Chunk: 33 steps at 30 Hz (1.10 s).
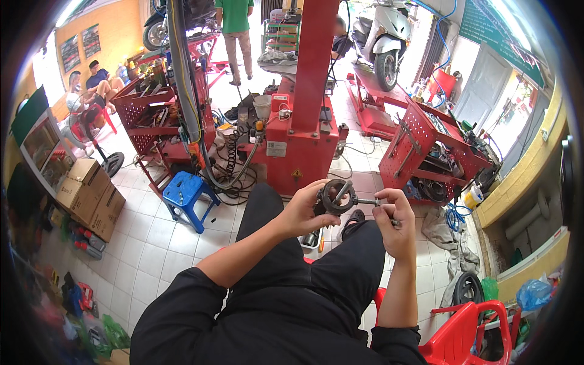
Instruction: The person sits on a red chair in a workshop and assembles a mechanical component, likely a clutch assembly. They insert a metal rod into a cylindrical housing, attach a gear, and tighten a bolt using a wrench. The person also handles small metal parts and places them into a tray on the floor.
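Metal ring (326, 198), gripped between left fingers (310, 191) and thumb, right fingers (394, 195) pinching its rod (367, 201)

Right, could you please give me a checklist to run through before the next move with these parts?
1. Left hand steadying the dark ring-shaped part: ok, the fingers hold it.
2. Right hand on the metal rod: ok, it grips the end away from the ring.
3. Rod fully seated in the ring: cannot tell, too small to see.
4. Hand protection: not ok, both hands are bare.
5. Blue stool clear of both hands: ok, it stands off to the left.
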Available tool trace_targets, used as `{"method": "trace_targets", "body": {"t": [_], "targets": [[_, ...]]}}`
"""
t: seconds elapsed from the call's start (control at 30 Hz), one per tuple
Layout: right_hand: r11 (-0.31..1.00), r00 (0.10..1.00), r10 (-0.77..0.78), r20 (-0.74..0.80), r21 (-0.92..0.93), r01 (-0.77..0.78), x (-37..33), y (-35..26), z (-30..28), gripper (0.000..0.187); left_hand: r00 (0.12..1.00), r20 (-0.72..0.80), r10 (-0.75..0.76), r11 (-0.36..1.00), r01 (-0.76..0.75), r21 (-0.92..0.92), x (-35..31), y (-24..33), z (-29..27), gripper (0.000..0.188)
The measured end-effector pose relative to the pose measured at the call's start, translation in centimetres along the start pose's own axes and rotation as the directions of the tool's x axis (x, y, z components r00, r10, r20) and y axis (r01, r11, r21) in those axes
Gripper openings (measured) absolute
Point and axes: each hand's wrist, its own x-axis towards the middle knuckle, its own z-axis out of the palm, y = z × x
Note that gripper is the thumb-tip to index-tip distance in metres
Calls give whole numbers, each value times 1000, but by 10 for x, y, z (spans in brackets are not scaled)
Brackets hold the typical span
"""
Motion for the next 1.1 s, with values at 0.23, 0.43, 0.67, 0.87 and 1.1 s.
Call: {"method": "trace_targets", "body": {"t": [0.23,0.43,0.67,0.87,1.1], "targets": [[994,996,60,59,90,-65,1,3,-6,17,999,34,36,997,-38,62,2,0,-2,46],[999,998,42,50,-23,-41,2,8,-7,16,1000,3,18,1000,-18,13,2,2,1,46],[1000,999,8,46,-30,-6,1,9,-5,16,999,-16,-49,992,46,-113,0,-2,2,47],[1000,999,10,36,3,-11,2,4,-4,15,997,-40,-61,985,54,-161,0,0,3,46],[998,997,64,35,17,-65,1,4,-6,12,997,-26,-73,980,67,-189,-1,-1,4,44]]}}
